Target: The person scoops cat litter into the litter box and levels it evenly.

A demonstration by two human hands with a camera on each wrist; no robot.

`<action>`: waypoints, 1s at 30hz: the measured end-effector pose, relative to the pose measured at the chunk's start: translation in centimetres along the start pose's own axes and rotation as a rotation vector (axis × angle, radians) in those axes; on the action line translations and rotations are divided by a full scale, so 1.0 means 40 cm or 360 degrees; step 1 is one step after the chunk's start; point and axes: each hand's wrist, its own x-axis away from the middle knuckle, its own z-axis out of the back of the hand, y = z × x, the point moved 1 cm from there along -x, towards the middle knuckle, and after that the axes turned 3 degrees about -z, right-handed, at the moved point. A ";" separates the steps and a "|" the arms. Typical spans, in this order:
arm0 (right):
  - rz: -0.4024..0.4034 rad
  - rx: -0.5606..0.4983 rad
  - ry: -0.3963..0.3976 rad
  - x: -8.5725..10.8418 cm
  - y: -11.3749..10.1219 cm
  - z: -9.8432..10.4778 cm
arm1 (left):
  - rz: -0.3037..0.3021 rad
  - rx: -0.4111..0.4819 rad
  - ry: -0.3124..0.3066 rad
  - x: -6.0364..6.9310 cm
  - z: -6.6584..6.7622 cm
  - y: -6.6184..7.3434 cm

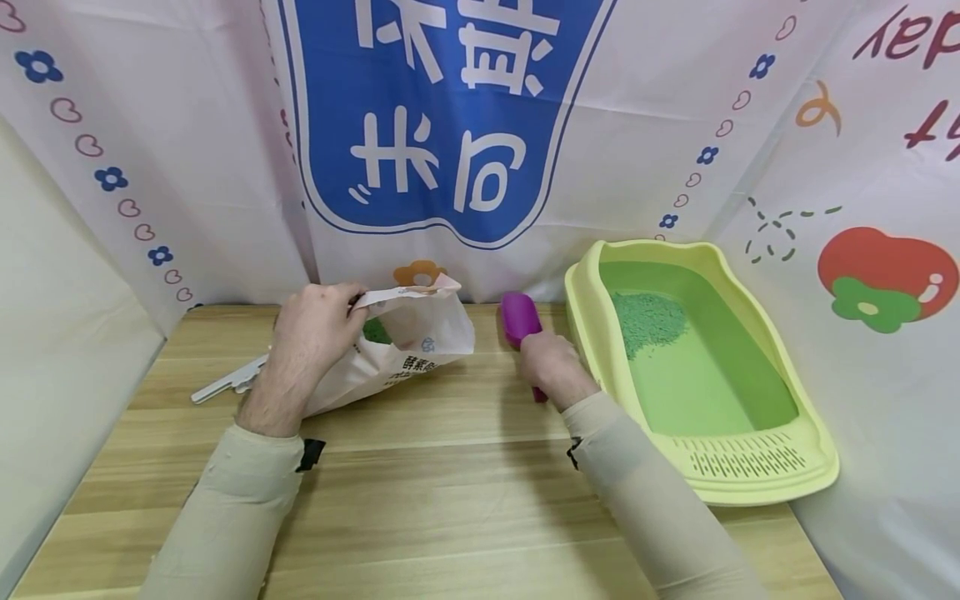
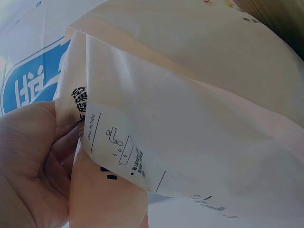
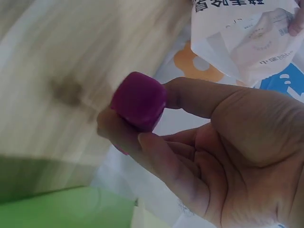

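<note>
My left hand point(image 1: 318, 325) pinches the upper edge of a white printed bag point(image 1: 390, 367) that lies tilted on the table, its mouth gaping toward the right. Green granules point(image 1: 377, 331) show inside it. In the left wrist view the bag's folded film point(image 2: 190, 123) fills most of the picture, and the fingertips are hidden behind it. Between bag and tray, my right hand point(image 1: 557, 367) holds a purple scoop point(image 1: 521, 317) by its handle. The right wrist view shows the handle's end point(image 3: 138, 100) between thumb and fingers.
A yellow-green litter tray point(image 1: 798, 467) stands at the right, with a heap of green granules point(image 1: 648, 323) at its far left. A grey-white slim object point(image 1: 228, 382) lies partly behind the left wrist. Printed cloth point(image 1: 210, 150) hangs behind the wooden table point(image 1: 420, 492).
</note>
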 end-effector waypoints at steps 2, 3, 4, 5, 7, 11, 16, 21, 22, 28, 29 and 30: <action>-0.0046 -0.0026 -0.0014 -0.008 -0.002 -0.016 | 0.0004 0.0003 -0.0003 0.000 0.001 0.000; -0.0062 -0.0027 -0.0018 -0.013 -0.002 -0.025 | 0.0006 0.0005 -0.0003 0.000 0.001 0.000; -0.0070 -0.0026 -0.0014 -0.017 -0.002 -0.033 | 0.0009 0.0008 -0.0004 0.000 0.001 0.000; -0.0076 -0.0020 -0.0006 -0.023 -0.001 -0.042 | 0.0011 0.0011 -0.0005 0.000 0.002 0.000; -0.0082 -0.0005 0.0009 -0.027 -0.002 -0.052 | 0.0010 0.0012 -0.0006 0.000 0.002 0.000; -0.0075 0.0020 0.0042 -0.030 -0.001 -0.055 | 0.0006 0.0013 0.0002 0.001 0.002 -0.001; -0.0063 0.0001 0.0044 -0.028 0.001 -0.031 | 0.0004 0.0014 0.0005 0.002 0.004 -0.001; 0.0042 -0.0040 0.0206 -0.019 0.005 -0.007 | -0.0002 0.0003 0.0014 0.002 0.005 0.000; 0.0065 -0.0058 0.0247 -0.017 0.005 -0.004 | -0.0003 0.0000 0.0017 0.002 0.006 0.000; 0.0214 -0.0213 0.0497 0.074 -0.036 0.058 | -0.0006 -0.0020 0.0022 0.002 0.007 0.003; 0.0248 -0.0246 0.0533 0.090 -0.044 0.070 | -0.0006 -0.0023 0.0023 0.003 0.007 0.003; 0.0282 -0.0283 0.0570 0.098 -0.049 0.074 | -0.0005 -0.0024 0.0026 0.003 0.008 0.004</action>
